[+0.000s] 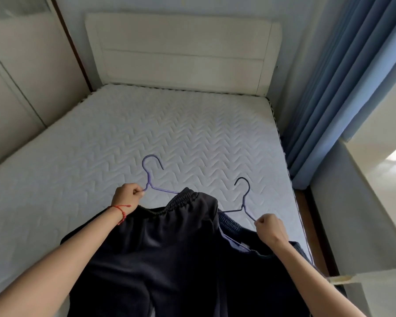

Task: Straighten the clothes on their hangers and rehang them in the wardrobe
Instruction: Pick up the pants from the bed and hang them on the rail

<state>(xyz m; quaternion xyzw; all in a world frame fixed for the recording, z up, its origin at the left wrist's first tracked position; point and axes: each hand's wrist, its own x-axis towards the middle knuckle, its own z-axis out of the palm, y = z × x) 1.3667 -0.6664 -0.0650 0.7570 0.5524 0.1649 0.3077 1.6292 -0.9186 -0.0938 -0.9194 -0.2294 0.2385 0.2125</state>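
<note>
Two dark navy garments with elastic waistbands hang from purple wire hangers above the foot of the bed. My left hand [127, 197] grips the left hanger [149, 177] at its shoulder, just below the hook. The left garment [160, 248] drapes from it, its waistband bunched toward the right end. My right hand [270, 228] grips the right hanger [244, 197] on its right arm. The right garment [238, 271] hangs lower and partly behind the left one. Both hooks point away from me.
A bare white quilted mattress [160, 133] fills the middle, with a cream headboard [183, 51] behind. Pale wardrobe doors [14, 88] stand at left. Blue curtains [334, 88] and a window ledge [375, 179] line the right.
</note>
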